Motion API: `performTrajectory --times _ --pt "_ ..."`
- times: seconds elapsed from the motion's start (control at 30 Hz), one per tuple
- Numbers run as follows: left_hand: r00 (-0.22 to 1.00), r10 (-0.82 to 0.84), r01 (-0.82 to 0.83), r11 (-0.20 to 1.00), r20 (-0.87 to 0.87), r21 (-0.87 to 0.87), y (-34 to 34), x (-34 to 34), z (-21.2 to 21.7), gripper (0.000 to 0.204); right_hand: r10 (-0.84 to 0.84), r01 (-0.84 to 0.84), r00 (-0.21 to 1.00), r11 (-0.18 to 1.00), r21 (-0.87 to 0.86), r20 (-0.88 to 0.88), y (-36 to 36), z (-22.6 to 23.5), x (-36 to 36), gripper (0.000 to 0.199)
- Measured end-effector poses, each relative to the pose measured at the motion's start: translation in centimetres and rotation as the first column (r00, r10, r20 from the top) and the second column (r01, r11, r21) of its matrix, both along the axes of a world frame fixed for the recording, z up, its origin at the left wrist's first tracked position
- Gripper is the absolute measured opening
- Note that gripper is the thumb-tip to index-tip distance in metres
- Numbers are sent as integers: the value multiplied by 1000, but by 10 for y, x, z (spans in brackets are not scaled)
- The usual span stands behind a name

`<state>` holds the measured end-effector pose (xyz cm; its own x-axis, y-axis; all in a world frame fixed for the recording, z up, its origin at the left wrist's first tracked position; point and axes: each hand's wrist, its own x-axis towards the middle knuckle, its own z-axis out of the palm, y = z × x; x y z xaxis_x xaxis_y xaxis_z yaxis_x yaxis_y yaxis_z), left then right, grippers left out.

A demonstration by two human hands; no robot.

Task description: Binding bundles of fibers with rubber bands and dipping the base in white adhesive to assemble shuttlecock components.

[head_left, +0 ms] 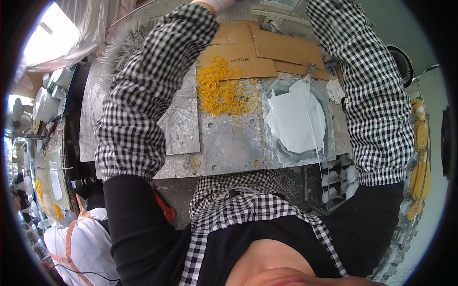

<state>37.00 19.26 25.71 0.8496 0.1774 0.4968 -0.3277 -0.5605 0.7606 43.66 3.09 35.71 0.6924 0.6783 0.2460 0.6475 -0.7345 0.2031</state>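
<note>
Both my arms, in black-and-white checked sleeves, reach far out over the worktable. My left hand is at the top edge beside a piece of cardboard, in what looks like a pale striped glove. Its fingers are cut off by the frame, so what it holds is hidden. My right hand lies beyond the top edge. Between my arms is a heap of yellow rubber bands. Right of it, a thick white paste is spread on a grey board, with a thin rod lying across it.
Thin clear bristle-like strands pile up left of my left sleeve. A grey metal plate lies at the table's near edge. A black round fan-like thing stands at the right. Another person in white is at the lower left.
</note>
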Motion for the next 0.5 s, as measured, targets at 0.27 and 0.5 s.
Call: performTrajectory --times 0.27,0.5 --pt "982 81 -63 993 -172 103 -45 43 6 59 -54 56 995 998 -19 85 -41 -3 22 62" --pt "993 -112 118 884 -39 453 27 12 9 67 -107 116 990 988 -104 95 -35 -16 11 65"
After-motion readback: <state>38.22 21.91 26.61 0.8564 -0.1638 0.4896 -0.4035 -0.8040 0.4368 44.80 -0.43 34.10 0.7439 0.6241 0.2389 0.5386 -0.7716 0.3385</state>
